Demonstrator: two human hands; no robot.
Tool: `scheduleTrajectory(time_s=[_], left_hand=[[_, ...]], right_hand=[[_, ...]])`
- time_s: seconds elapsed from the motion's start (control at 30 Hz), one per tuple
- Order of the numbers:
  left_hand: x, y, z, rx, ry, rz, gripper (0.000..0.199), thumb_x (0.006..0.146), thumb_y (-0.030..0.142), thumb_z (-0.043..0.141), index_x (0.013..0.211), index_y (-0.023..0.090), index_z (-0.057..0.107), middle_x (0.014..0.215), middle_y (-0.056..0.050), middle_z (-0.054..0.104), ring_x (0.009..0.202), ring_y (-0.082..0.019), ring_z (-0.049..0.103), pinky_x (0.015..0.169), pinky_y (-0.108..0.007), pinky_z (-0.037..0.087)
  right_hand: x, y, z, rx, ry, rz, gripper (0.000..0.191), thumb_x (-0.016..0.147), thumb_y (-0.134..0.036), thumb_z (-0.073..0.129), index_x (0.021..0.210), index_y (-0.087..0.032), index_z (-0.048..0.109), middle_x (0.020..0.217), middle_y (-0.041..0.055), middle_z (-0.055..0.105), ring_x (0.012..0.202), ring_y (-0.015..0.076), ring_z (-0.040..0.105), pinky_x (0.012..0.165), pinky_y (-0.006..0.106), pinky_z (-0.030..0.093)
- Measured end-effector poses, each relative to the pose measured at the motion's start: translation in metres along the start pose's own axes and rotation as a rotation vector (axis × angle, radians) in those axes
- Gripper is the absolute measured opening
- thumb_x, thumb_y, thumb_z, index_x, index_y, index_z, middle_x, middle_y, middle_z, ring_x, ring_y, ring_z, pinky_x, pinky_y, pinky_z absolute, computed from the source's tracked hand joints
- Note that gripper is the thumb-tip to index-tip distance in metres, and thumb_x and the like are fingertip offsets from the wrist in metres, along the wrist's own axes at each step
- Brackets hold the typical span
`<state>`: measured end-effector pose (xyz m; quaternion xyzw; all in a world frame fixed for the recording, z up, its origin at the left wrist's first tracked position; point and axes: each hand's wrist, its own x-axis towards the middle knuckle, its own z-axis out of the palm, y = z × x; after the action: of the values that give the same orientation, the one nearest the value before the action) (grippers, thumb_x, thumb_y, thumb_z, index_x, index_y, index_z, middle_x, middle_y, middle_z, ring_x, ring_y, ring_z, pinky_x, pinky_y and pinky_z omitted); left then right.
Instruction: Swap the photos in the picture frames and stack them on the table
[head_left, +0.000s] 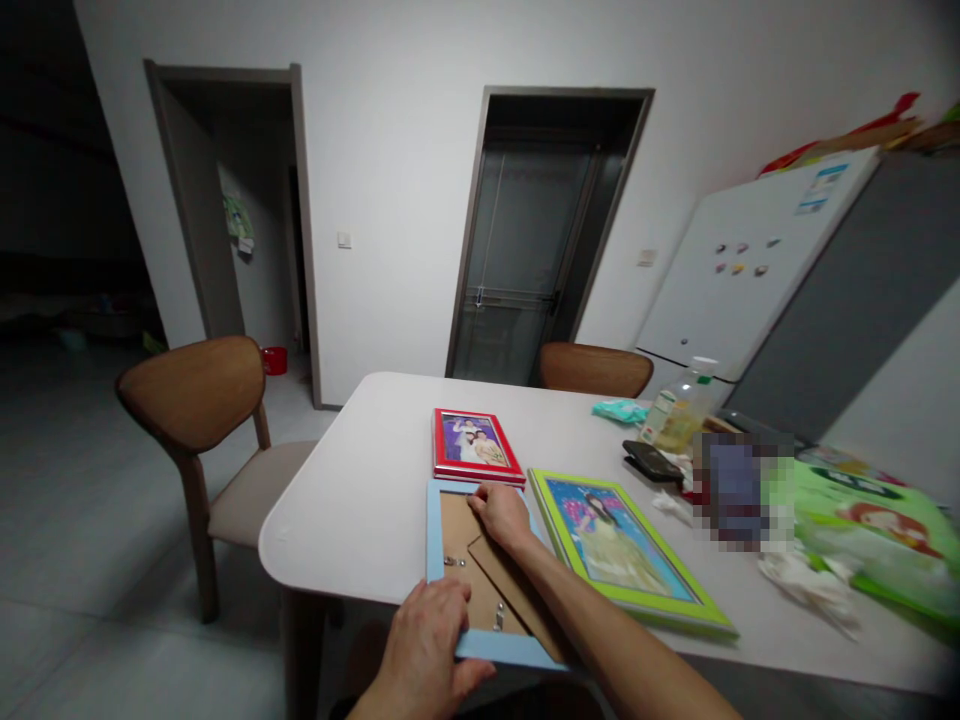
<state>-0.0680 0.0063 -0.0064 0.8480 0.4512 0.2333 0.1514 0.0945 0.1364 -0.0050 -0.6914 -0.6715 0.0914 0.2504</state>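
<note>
The light blue frame (435, 530) lies back side up on the smooth white counter (360, 500), at the near edge. It is rectangular, and its long axis runs away from the person, with the far end leaning a little to the left. Its flat backing board (456, 520) is brown and matt, with small shiny metal clips (499, 617). A stiff brown strip (517, 590) lies slantwise over it, from far left to near right. The left hand (427, 640) is clasped on the near left corner, fingers over the side and thumb at the near border. The right hand (501, 512) has bent fingers at the board's far end; whether they pinch something, I cannot tell. Beyond is a glossy red frame (474, 440); to the right, a lime green frame (615, 545).
</note>
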Motion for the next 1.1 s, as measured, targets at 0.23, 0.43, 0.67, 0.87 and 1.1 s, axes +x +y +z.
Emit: scheduleTrajectory(time_s=[0.23, 0.43, 0.67, 0.87, 1.1], left_hand=[[-0.003, 0.007, -0.007, 0.003, -0.026, -0.036, 0.059, 0.056, 0.025, 0.071, 0.109, 0.015, 0.046, 0.112, -0.010, 0.054, 0.105, -0.024, 0.046, 0.095, -0.040, 0.031], [-0.001, 0.007, -0.011, 0.017, -0.065, -0.048, 0.060, 0.054, 0.026, 0.071, 0.109, 0.018, 0.048, 0.113, -0.009, 0.054, 0.105, -0.025, 0.047, 0.093, -0.038, 0.034], [0.002, 0.005, -0.009, 0.045, -0.097, -0.050, 0.061, 0.051, 0.021, 0.071, 0.108, 0.015, 0.049, 0.112, -0.010, 0.054, 0.102, -0.026, 0.048, 0.091, -0.035, 0.037], [0.001, -0.004, -0.007, 0.056, -0.095, 0.031, 0.059, 0.056, 0.035, 0.068, 0.109, 0.020, 0.047, 0.110, -0.008, 0.055, 0.102, -0.025, 0.049, 0.092, -0.038, 0.034], [0.025, 0.019, 0.019, 0.180, -0.171, 0.161, 0.021, 0.079, 0.020, 0.044, 0.097, 0.021, 0.053, 0.125, -0.008, 0.044, 0.115, -0.023, 0.037, 0.095, -0.045, 0.028]], right_hand=[[0.009, -0.001, 0.008, -0.108, 0.009, 0.086, 0.026, 0.071, -0.040, 0.050, 0.068, -0.016, 0.058, 0.070, 0.0074, 0.063, 0.060, 0.0142, 0.053, 0.049, 0.024, 0.027], [0.004, -0.006, -0.003, -0.149, 0.047, 0.085, 0.015, 0.070, -0.031, 0.051, 0.071, -0.016, 0.057, 0.076, 0.0090, 0.063, 0.072, 0.0191, 0.057, 0.054, 0.025, 0.031], [0.000, -0.006, -0.003, -0.124, 0.052, 0.110, 0.017, 0.070, -0.032, 0.051, 0.067, -0.017, 0.058, 0.074, 0.0097, 0.064, 0.071, 0.0213, 0.059, 0.055, 0.027, 0.035], [0.002, 0.000, -0.008, -0.024, 0.091, 0.114, 0.018, 0.069, -0.031, 0.050, 0.064, -0.016, 0.058, 0.070, 0.0100, 0.064, 0.067, 0.0194, 0.058, 0.053, 0.026, 0.034], [0.003, 0.006, -0.019, 0.201, 0.151, 0.043, 0.023, 0.069, -0.034, 0.049, 0.062, -0.015, 0.059, 0.065, 0.0065, 0.063, 0.058, 0.0132, 0.054, 0.051, 0.021, 0.034]])
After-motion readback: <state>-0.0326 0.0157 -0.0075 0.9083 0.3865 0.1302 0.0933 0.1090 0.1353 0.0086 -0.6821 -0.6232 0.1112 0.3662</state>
